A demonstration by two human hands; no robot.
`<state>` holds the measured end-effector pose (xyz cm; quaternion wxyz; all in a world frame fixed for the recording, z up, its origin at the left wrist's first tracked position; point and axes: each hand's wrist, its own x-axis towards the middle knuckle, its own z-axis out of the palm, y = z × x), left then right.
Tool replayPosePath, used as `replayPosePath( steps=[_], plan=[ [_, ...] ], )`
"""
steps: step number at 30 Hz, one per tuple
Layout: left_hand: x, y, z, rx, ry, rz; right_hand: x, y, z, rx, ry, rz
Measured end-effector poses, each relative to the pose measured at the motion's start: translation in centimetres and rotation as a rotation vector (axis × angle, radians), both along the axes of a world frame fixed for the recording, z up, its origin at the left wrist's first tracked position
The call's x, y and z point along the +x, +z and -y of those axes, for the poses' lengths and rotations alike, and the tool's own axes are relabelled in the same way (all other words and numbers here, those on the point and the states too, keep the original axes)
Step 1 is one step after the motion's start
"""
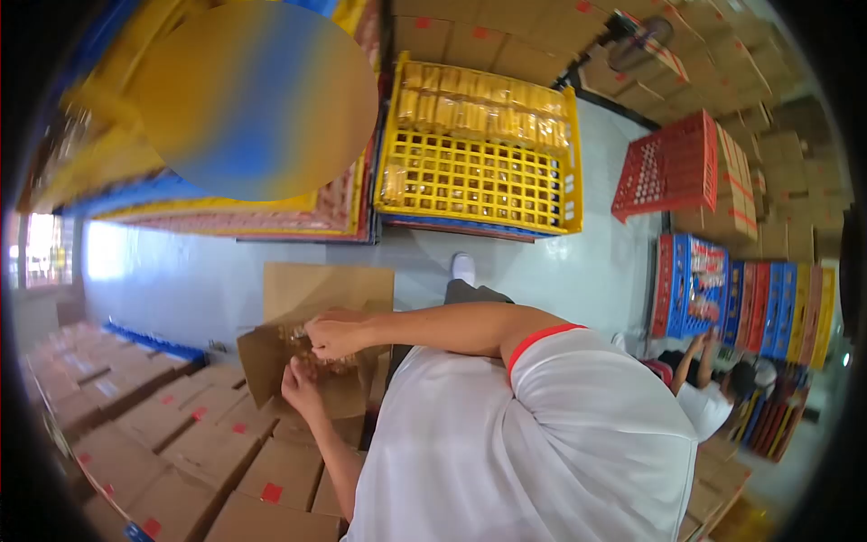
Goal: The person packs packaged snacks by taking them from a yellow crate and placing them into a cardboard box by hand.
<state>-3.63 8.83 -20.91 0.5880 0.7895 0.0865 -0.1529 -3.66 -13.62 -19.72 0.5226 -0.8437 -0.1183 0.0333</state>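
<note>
An open cardboard box [334,289] stands at my front with its flaps spread. Inside it lie shiny clear plastic packets [339,365], whose contents are too small to tell. My right hand [340,333] is over the box, its fingers closed at a clear plastic packet [291,332]. Lower in the view, my left hand [301,387] has its fingers curled in at the packets, close beside the right hand. The fingertips of both hands are partly hidden.
A yellow crate [573,181] holds rows of yellow packets. Closed cardboard boxes [199,443] with red tape stand at lower left. Stacked crates [361,194] are at upper left, a red crate [668,172] at right. Another person [706,406] works at far right near blue crates [700,285].
</note>
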Motion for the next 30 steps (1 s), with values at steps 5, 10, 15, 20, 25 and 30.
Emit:
replayPosePath(
  steps=[5, 10, 15, 20, 25, 30],
  plan=[
    [-1.1, 6.4, 9.4, 0.086, -0.135, 0.229, -2.6, 1.3, 8.0, 0.141, -0.067, 0.113],
    [-3.1, 6.5, 21.1, 0.184, -0.485, 0.326, -10.9, 1.4, 20.5, 0.107, -0.270, 0.089],
    [-8.9, 6.0, 31.8, 0.323, -0.779, 0.232, -23.6, -10.7, 33.7, -0.046, -0.603, -0.263],
    [-10.4, 1.0, 35.5, 0.370, -0.987, 0.230, -37.2, -17.4, 43.5, -0.184, -0.851, -0.652],
    [-6.5, -3.4, 38.3, 0.482, -1.066, 0.120, -41.6, -21.6, 47.7, -0.243, -1.066, -0.891],
    [0.9, -14.5, 44.1, 0.565, -1.097, 0.299, -37.7, -23.6, 50.9, -0.212, -1.154, -0.884]
  ],
)
